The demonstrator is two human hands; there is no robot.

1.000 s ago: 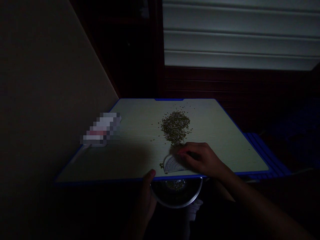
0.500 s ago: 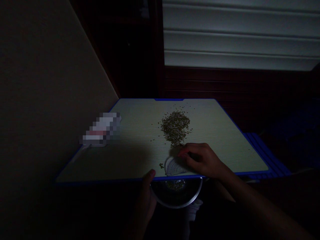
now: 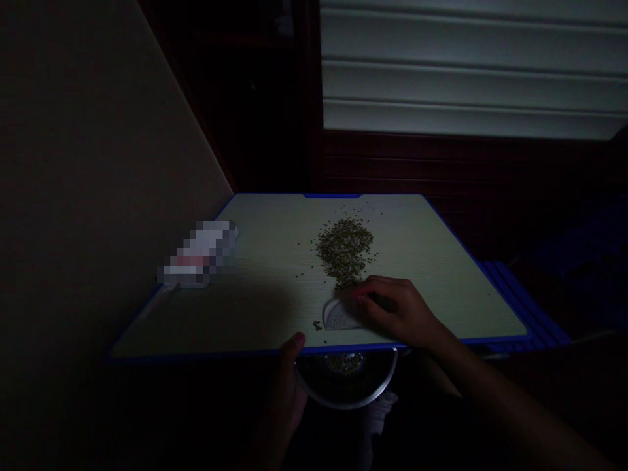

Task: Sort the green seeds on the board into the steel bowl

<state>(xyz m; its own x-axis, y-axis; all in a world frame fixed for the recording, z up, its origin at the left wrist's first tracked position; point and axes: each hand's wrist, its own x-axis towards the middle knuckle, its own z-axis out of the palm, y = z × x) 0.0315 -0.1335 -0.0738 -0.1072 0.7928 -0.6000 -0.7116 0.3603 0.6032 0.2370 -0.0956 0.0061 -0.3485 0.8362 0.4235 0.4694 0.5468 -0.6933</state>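
My right hand (image 3: 392, 307) is closed in a pinch on a clear protractor (image 3: 340, 315), its flat side toward the front edge of the tabletop. Just beyond the fingertips lies a loose heap of small brownish-green grains (image 3: 345, 245). A few stray grains (image 3: 317, 324) rest left of the protractor. Below the front edge, my left hand (image 3: 293, 379) grips the left side of a metal bowl (image 3: 346, 399), its thumb up against the table's edge. More grains lie in the bottom of this bowl. The left fingers are mostly hidden in the dark.
The pale folding table (image 3: 265, 242) has a blue rim. A pixelated white object (image 3: 201, 255) lies at its left side, by the wall (image 3: 122, 131). Blue slatted plastic (image 3: 520, 301) stands right of the table. Dark wooden furniture with a pale slatted panel (image 3: 466, 72) is behind.
My right hand has shifted the protractor slightly away from the front edge, toward the heap. A grain near the edge now shows more clearly. My left hand and the bowl stay in place.
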